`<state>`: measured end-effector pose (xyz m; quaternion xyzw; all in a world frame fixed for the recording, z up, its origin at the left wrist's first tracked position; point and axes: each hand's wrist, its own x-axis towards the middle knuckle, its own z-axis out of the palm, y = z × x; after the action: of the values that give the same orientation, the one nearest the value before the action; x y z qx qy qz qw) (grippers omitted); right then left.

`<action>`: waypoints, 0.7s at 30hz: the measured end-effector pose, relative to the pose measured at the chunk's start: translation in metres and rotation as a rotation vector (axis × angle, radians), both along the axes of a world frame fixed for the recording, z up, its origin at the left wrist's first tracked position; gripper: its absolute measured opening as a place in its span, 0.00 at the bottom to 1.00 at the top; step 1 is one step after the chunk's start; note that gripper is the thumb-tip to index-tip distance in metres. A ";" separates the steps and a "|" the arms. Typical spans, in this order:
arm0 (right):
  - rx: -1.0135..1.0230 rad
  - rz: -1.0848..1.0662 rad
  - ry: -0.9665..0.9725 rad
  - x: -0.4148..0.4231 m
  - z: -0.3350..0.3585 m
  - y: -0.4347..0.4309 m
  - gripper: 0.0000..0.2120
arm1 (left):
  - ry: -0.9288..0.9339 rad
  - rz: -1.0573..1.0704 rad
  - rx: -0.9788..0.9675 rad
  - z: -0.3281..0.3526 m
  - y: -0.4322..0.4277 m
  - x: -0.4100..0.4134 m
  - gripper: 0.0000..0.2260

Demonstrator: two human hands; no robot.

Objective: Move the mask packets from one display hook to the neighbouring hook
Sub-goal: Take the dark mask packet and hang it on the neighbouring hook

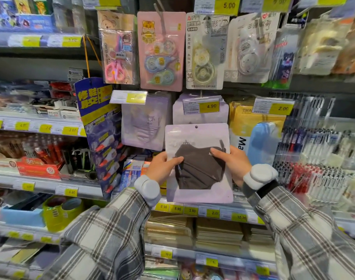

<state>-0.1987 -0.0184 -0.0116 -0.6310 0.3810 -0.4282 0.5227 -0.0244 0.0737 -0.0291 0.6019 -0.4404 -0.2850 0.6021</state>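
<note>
A lilac mask packet point(199, 162) with a dark mask inside is held in both hands before a shop's hanging display.

The left hand point(162, 166) pinches its left edge and the right hand point(233, 163) grips its right edge, thumbs across the front. It sits off any hook, just below more lilac packets point(201, 114) under a 4.90 price tag point(202, 107); another lilac stack point(145, 122) hangs to the left.

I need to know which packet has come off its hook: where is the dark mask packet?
The dark mask packet is centre frame, held between the left hand and right hand, just below the 4.90 price tag.
</note>
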 end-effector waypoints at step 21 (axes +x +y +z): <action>0.012 -0.031 -0.022 -0.016 0.000 -0.006 0.11 | -0.077 0.148 -0.082 0.106 -0.066 0.001 0.20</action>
<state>-0.2152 -0.0247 -0.0116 -0.6170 0.3875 -0.4410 0.5240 -0.0232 0.0081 0.0764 0.6183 -0.4286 -0.1982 0.6283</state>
